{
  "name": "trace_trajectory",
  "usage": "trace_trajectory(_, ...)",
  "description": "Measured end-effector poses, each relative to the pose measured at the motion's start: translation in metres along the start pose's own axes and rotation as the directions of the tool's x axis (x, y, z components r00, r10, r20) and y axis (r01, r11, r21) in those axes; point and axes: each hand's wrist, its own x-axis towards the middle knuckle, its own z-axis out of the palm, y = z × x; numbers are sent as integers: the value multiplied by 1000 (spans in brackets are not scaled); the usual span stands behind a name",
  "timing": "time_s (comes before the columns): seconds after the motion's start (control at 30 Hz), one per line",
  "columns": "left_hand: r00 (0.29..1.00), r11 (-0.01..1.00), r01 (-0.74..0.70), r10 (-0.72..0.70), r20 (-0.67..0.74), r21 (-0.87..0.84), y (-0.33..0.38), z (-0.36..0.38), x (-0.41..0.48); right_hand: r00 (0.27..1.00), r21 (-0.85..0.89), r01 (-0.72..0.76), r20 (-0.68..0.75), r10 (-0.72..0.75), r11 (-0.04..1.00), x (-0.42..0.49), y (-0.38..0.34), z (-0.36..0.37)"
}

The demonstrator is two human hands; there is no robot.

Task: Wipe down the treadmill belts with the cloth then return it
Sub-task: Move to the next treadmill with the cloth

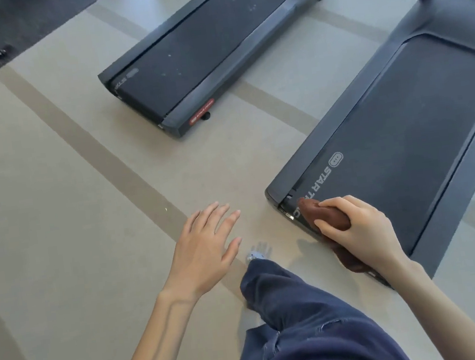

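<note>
Beige gym flooring [59, 177] with darker stripes holds two dark Star Trac treadmills, the far treadmill [214, 48] speckled and the near treadmill [405, 144] at right. Over the near belt's rear corner, the right hand [356, 228] grips a bunched brown cloth [329, 219]. Beside it the left hand [206, 249] hovers over the floor, fingers spread and empty.

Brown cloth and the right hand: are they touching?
Touching. The head view shows the right hand gripping the brown cloth, with fingers and thumb curled round it.
</note>
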Motion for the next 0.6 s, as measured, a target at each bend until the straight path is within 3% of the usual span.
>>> trace_trajectory(0.4, 963, 963, -268, 268, 17, 3, -64, -39, 197, 974, 19, -121, -190, 122, 992, 136, -41, -17)
trace_trajectory(0.6, 929, 929, -370, 370, 10, 5, -90, -40, 275, 947, 22, -243, -211, 242, 970, 179, -47, -14)
